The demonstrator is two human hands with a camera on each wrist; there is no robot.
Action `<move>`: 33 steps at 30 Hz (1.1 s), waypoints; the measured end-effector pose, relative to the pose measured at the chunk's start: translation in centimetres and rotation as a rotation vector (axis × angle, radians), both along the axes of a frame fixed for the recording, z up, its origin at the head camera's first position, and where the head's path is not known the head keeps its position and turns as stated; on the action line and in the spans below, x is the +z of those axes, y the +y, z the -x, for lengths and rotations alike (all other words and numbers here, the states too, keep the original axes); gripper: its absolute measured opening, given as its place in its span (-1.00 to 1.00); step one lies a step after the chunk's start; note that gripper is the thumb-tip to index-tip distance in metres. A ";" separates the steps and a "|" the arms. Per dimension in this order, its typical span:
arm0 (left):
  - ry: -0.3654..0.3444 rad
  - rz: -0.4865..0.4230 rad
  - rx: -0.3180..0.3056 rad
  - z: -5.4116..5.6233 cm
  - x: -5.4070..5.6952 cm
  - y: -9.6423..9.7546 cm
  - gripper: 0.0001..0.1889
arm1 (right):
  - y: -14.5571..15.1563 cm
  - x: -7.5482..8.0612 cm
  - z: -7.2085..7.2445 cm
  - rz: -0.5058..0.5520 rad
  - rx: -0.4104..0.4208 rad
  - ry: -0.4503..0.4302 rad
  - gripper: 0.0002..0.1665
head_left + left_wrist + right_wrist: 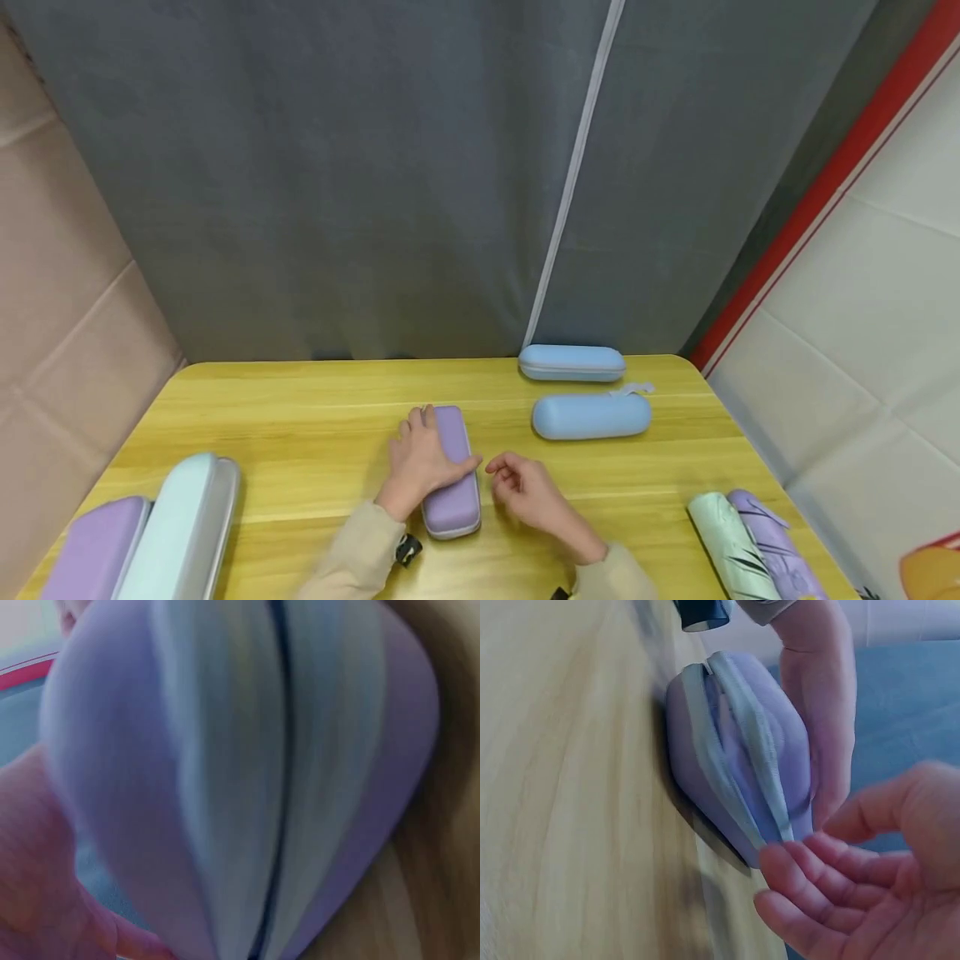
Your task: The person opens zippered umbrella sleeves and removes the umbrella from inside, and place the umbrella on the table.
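Observation:
A purple zippered hard case (453, 508) lies lengthwise at the middle of the table. My left hand (422, 460) grips it from the left, its thumb across the top to the right edge and its fingers near the far end. Its pale zipper band (759, 742) faces right; in the right wrist view the two halves part in a narrow gap along it. My right hand (528, 493) is just right of the case, its fingers loosely bent with nothing visible in them. In the left wrist view the case (112, 742) fills most of the picture, blurred.
Two light-blue cases, one (572, 363) behind the other (592, 417), lie at the back right. Another purple case (97, 550) and a mint case (167, 533) stand at the front left. A mint folded umbrella (731, 542) and a purple one (776, 550) lie front right.

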State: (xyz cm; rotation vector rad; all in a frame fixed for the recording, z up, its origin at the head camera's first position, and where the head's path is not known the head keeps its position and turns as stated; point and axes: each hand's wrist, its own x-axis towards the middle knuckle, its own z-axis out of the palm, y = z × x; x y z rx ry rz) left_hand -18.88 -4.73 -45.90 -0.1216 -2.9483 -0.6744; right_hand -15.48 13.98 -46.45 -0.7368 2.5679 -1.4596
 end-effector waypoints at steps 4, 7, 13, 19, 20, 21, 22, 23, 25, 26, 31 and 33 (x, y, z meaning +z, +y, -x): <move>-0.034 -0.057 0.029 -0.3 0.0 0.6 0.15 | -0.5 -0.1 0.2 -0.028 -0.071 0.047 -0.86; -0.047 -0.125 0.032 -0.3 -0.1 0.6 0.14 | -0.8 -0.6 0.5 -0.014 -0.091 0.094 -0.88; -0.098 -0.245 0.000 -0.2 -0.2 -0.2 0.15 | -1.5 -0.8 0.9 -0.013 -0.125 0.122 -0.87; -0.130 -0.386 -0.049 -0.2 0.1 -1.7 0.04 | -2.3 -0.9 1.4 -0.040 -0.150 0.117 -0.81; -0.132 -0.410 -0.056 -0.2 0.2 -1.9 0.01 | -2.5 -0.9 1.4 -0.040 -0.154 0.115 -0.80; -0.129 -0.429 -0.064 -0.2 0.3 -2.2 -0.01 | -2.7 -0.8 1.5 -0.041 -0.158 0.115 -0.77; -0.125 -0.447 -0.075 -0.3 0.3 -2.6 -0.04 | -2.9 -0.8 1.6 -0.043 -0.163 0.113 -0.75; -0.123 -0.464 -0.087 -0.3 0.4 -2.9 -0.06 | -3.1 -0.7 1.6 -0.044 -0.171 0.111 -0.72; -0.129 -0.494 -0.103 -0.5 0.3 -3.6 -0.09 | -3.5 -0.6 1.7 -0.047 -0.189 0.101 -0.64; -0.137 -0.510 -0.109 -0.6 0.3 -3.9 -0.10 | -3.7 -0.5 1.8 -0.049 -0.200 0.094 -0.60; -0.206 -0.682 -0.122 -0.9 -0.3 -5.5 -0.20 | -5.1 0.0 2.0 -0.117 -0.248 0.066 -0.42; -0.251 -0.781 -0.113 -1.0 -0.6 -5.9 -0.22 | -5.7 0.2 2.0 -0.166 -0.263 0.069 -0.37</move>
